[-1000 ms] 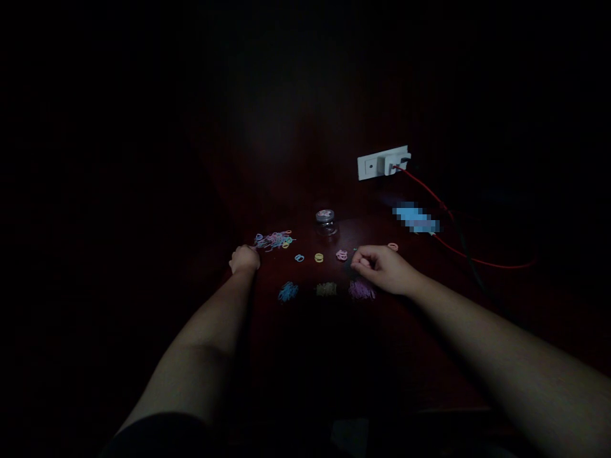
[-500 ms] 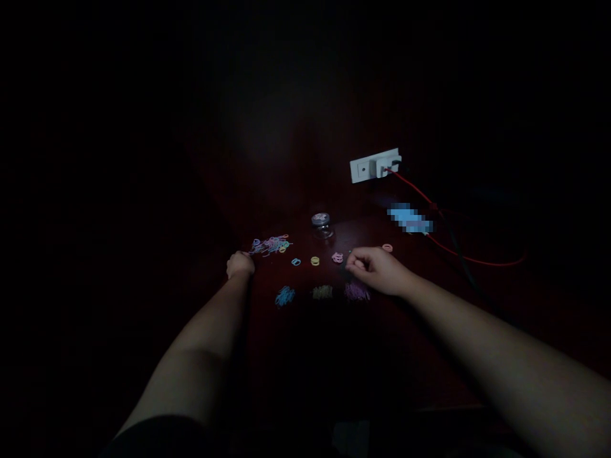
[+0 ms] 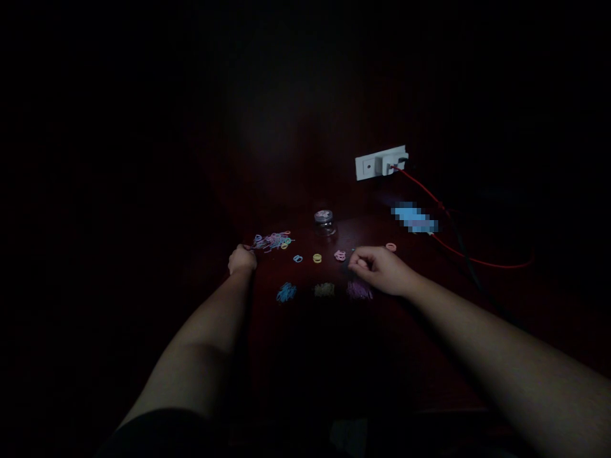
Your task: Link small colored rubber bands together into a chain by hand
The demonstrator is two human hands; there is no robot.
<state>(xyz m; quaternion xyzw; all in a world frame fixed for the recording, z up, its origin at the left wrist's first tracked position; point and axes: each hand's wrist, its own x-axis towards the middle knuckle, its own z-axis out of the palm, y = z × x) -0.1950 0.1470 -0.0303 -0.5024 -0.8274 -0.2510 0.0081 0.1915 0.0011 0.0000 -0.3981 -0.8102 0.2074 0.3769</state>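
Observation:
The scene is very dark. My left hand [image 3: 241, 259] rests curled at the near left edge of a mixed heap of small coloured rubber bands [image 3: 272, 240]; whether it pinches a band is too dark to tell. My right hand [image 3: 379, 270] lies with its fingers curled, just right of a pink band [image 3: 340, 255] and over a purple pile [image 3: 359, 291]. Single blue [image 3: 298, 258], yellow [image 3: 317, 257] and orange [image 3: 391, 246] bands lie in a row. Blue [image 3: 286, 292] and yellowish [image 3: 324, 289] piles sit nearer me.
A small glass jar [image 3: 324, 221] stands behind the row of bands on the dark red table [image 3: 310, 331]. A white wall socket [image 3: 377, 163] holds a plug with a red cable [image 3: 458, 251] that runs across the table's right side. A blurred blue item [image 3: 414, 217] lies by it.
Both hands stay in nearly the same place; the view shifts slightly. My right hand's fingers curl a little more tightly near the pink band.

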